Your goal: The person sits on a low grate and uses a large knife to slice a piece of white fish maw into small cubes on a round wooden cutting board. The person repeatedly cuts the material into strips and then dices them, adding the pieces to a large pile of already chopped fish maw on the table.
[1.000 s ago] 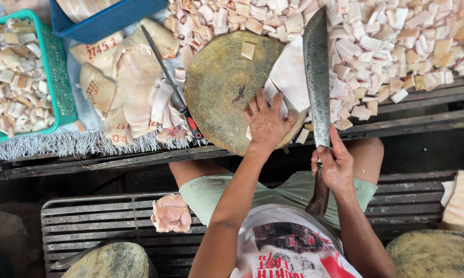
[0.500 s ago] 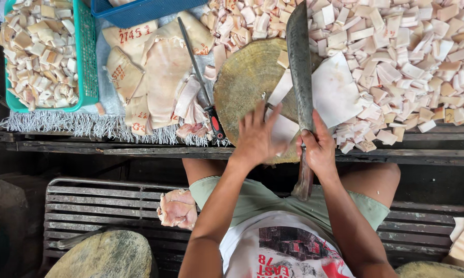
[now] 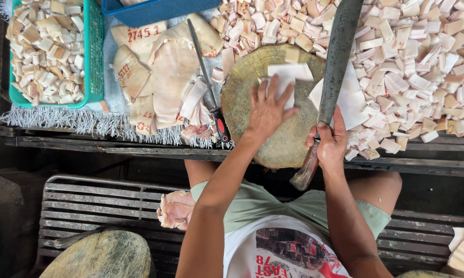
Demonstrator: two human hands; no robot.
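**While the cleaver hangs over the block, pale cut pieces crowd every side**

Where the round wooden chopping block (image 3: pixel 273 110) sits on the slatted bench, a wide heap of small cut white cubes (image 3: pixel 412 56) spreads from its twelve o'clock round to its three o'clock, some touching the block's edge. At nine o'clock of the block lies a sharpening steel (image 3: pixel 207 82) with a red and black handle, resting on a stack of large pale slabs (image 3: pixel 165 77) marked with red stamps. Farther out at nine o'clock a green plastic basket (image 3: pixel 90 56) holds more cubes, and a blue crate (image 3: pixel 154 9) stands at eleven o'clock, just beyond the slabs. A fringed cloth (image 3: pixel 88 123) lies under the slabs and basket. Down at seven o'clock, a pinkish lump (image 3: pixel 175 208) rests on a lower metal grate (image 3: pixel 88 206), with a second round block (image 3: pixel 100 255) near the bottom edge.

On the block, the left hand (image 3: pixel 268 110) lies flat with fingers spread, pressing down on a white slab piece (image 3: pixel 288 74) at the block's centre. The forearm runs up from six o'clock. The right hand (image 3: pixel 329 144) is wrapped tightly around the handle of a long cleaver (image 3: pixel 337 56) at the block's four o'clock, thumb along the top. The blade points toward twelve o'clock, lying over another flat white piece (image 3: pixel 353 100) at the block's three o'clock edge; whether it touches that piece cannot be told.
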